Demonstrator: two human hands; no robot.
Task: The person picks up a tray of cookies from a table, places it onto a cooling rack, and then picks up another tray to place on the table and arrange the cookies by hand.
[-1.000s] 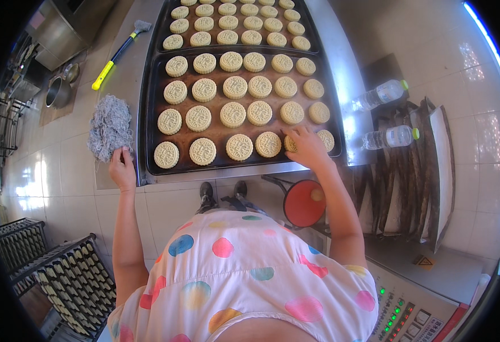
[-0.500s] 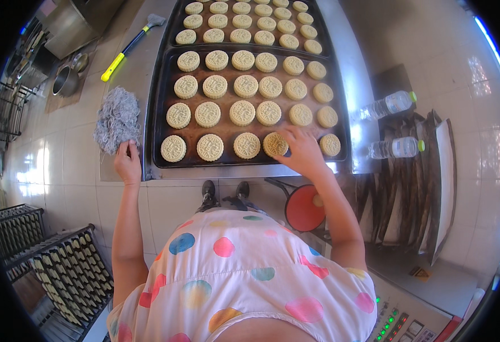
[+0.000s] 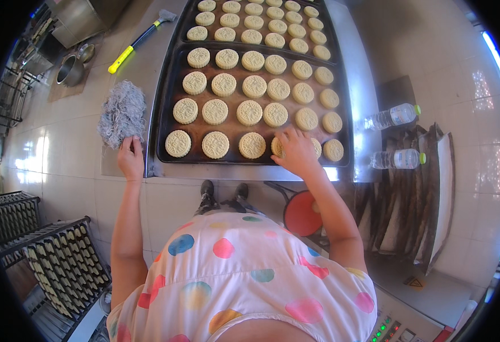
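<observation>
Rows of round, pale mooncakes with stamped tops and fluted sides lie on a dark baking tray (image 3: 160, 137). At the tray's front row, my right hand (image 3: 298, 153) is closed round a mooncake (image 3: 277, 147), with its fingers covering much of that cake. Another mooncake (image 3: 316, 148) peeks out just right of the hand, partly hidden by it. My left hand (image 3: 130, 159) is by the table's front left corner, its fingertips pinched at the near edge of a wad of grey threads (image 3: 122, 114).
A second tray (image 3: 188, 41) of mooncakes adjoins behind. A yellow-handled brush (image 3: 142, 41) lies at the back left. Two clear bottles (image 3: 395, 115) lie at the table's right. Below are a red round pan (image 3: 302, 214) and, at lower left, loaded racks (image 3: 68, 268).
My right hand has shifted left over the front-row mooncake, hiding more of it, and a cake right of the hand has come into sight. My left hand stays by the grey threads.
</observation>
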